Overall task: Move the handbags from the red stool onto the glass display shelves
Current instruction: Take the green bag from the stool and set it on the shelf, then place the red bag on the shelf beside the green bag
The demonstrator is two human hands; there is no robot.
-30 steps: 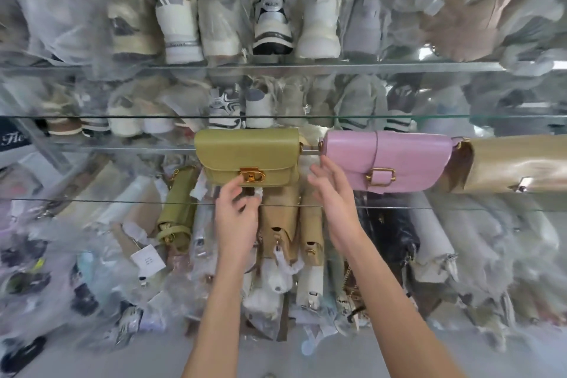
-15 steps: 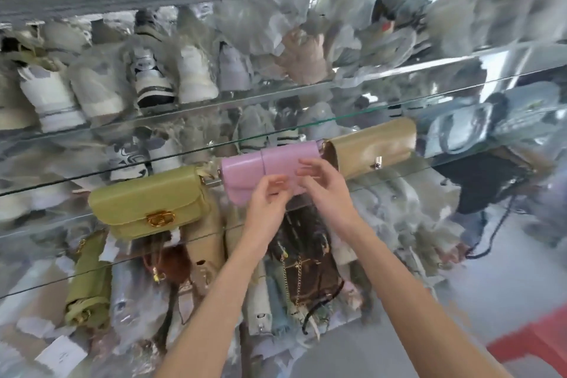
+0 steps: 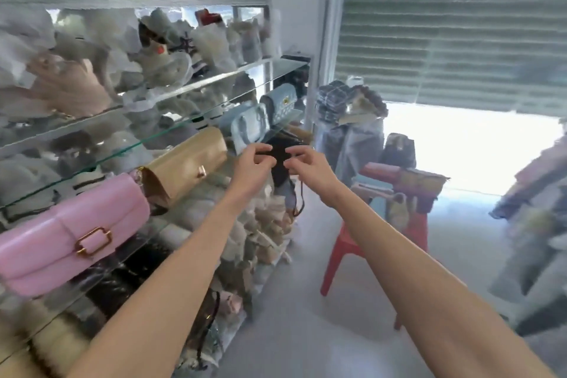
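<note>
- Both my hands are up at the far end of the glass shelf [image 3: 285,127], working on a black bag [image 3: 280,159] that sits or hangs there. I honestly can't tell if it's fully resting on the glass.
- Left hand [image 3: 253,164] has its fingers curled and pinching the top edge of the black bag. Right hand [image 3: 308,166] does the same on the other side, fingertips pinched on it.
- So I'd say this is the placing/tidying step for this one: straightening it so it faces out like the others.
- Already up on the same shelf line: pink bag [image 3: 72,235], then tan bag [image 3: 184,167] just beside it, and two pale blue bags [image 3: 264,115] one shelf up.
- The red stool [image 3: 380,239] is behind my right arm, with a pile of bags [image 3: 402,184] on top, so plenty left to move.
- Next move probably: let go gently, turn right, grab one off the pile.
- Watch-outs: the black bag is right at the shelf's end near the white post [image 3: 320,70], so not much room past it. Its thin strap dangles below and could snag. Floor between shelf and stool looks open enough to swing around.
</note>
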